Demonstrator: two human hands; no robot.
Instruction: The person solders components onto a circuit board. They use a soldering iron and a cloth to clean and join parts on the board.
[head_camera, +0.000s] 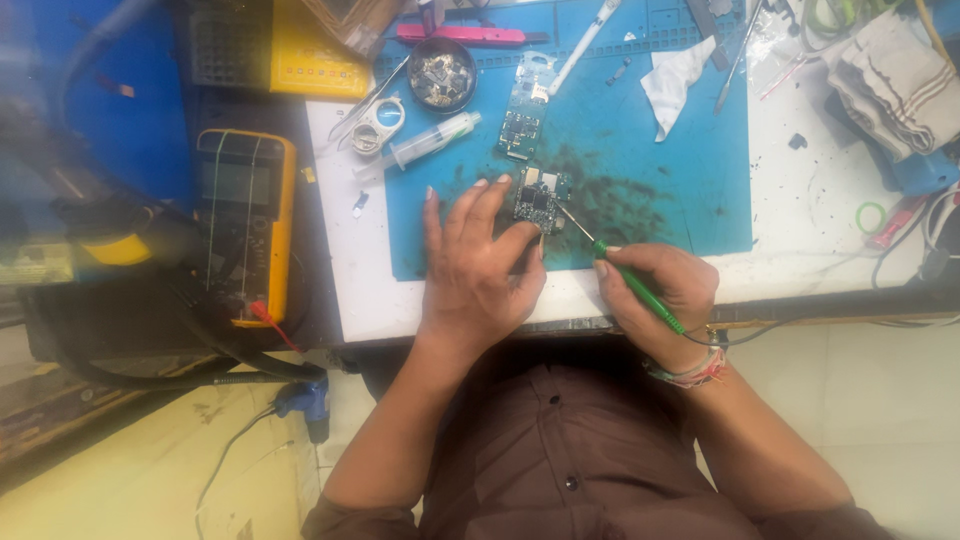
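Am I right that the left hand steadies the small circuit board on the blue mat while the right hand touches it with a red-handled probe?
Not quite: the head view shows the probe in the right hand has a green handle, not red. The rest holds: the left hand steadies the small circuit board on the blue mat.

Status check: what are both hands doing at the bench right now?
Left hand pinning small circuit board on blue mat. Right hand grips green-handled probe, tip at board. Second board and syringe lie clear.

Green probe (638, 285); blue mat (660, 180); yellow multimeter (247, 225).
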